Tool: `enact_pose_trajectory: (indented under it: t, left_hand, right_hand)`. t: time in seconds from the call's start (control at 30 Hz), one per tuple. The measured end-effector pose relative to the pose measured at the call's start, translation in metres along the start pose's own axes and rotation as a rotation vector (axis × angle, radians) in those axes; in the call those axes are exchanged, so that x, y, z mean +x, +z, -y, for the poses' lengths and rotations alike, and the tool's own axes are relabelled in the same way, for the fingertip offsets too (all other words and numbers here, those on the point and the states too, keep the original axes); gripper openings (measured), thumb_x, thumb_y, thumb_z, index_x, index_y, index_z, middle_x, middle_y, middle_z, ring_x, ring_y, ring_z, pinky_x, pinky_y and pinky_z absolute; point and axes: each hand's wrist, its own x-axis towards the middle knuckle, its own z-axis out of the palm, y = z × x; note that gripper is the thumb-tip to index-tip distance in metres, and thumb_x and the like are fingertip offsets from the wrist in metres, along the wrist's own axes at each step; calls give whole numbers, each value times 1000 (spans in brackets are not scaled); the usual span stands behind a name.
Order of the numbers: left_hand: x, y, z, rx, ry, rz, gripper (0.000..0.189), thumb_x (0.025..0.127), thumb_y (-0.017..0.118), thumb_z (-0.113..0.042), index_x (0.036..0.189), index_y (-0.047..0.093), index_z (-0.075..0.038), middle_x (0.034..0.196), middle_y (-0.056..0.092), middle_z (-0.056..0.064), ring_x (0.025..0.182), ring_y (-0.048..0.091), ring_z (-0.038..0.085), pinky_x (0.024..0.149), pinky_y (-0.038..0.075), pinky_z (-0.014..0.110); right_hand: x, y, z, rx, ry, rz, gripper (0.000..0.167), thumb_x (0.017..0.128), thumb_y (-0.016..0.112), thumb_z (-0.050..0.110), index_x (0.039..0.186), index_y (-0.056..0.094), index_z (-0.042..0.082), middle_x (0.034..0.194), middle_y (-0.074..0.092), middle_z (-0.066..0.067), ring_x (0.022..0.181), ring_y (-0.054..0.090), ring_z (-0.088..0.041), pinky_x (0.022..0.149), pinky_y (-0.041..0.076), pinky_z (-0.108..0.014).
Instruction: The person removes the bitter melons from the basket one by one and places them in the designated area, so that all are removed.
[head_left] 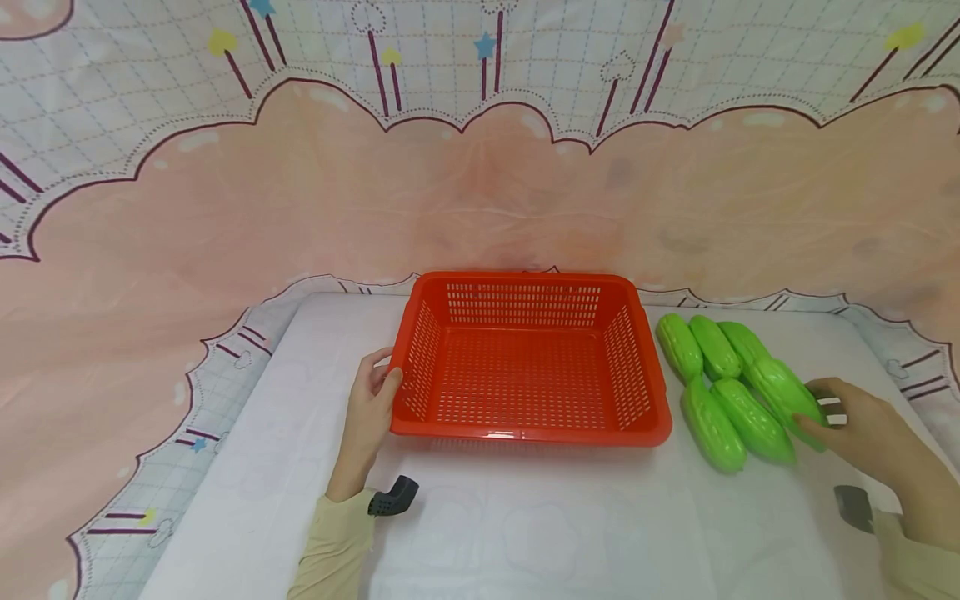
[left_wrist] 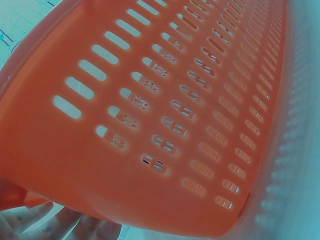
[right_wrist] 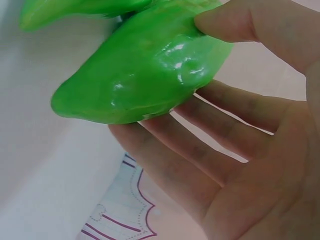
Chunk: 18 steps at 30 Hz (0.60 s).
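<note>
A red perforated plastic basket [head_left: 517, 435] stands on the white table, with nothing inside it. My left hand [head_left: 367, 412] grips its left rim, thumb on the rim and fingers along the outside; part of those fingers shows below the basket wall [left_wrist: 115, 175] in the left wrist view. To the basket's right lies a cluster of several glossy green elongated fruits [head_left: 712, 427]. At the cluster's right edge, my right hand [head_left: 862, 421] holds one green fruit [right_wrist: 145, 65] between thumb and fingers. Its tapered end sticks out from the hand, and another fruit [right_wrist: 75, 10] lies close by.
A patterned cloth backdrop [head_left: 480, 200] hangs right behind the table and also shows along its sides. The white tabletop [head_left: 600, 525] extends in front of the basket. A dark wrist device [head_left: 393, 497] sits at the left sleeve, another [head_left: 853, 508] at the right.
</note>
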Motion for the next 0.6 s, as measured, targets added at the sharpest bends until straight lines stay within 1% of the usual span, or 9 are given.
enact_pose_trajectory:
  t: [0.17, 0.3, 0.6]
  left_hand:
    - [0, 0, 1, -3, 10, 3, 45, 105, 50, -22, 146, 39, -9, 128, 57, 22, 109, 58, 30, 81, 53, 15]
    - [0, 0, 1, -4, 9, 0, 45, 105, 50, -21, 146, 39, -9, 127, 58, 23, 108, 59, 30, 80, 53, 15]
    - [1, 1, 1, 5, 7, 2, 44, 105, 48, -21, 146, 39, -9, 130, 57, 22, 111, 58, 31, 82, 52, 14]
  right_hand:
    - [1, 0, -3, -18, 32, 47, 56, 93, 68, 27, 123, 46, -15, 116, 56, -42, 100, 58, -59, 76, 51, -65]
    - [1, 0, -5, -16, 49, 69, 57, 95, 66, 28, 124, 45, -16, 119, 54, -43, 103, 56, -61, 77, 51, -65]
    - [0, 1, -12, -7, 76, 122, 58, 97, 63, 29, 125, 42, -18, 120, 52, -44, 104, 55, -60, 78, 52, -63]
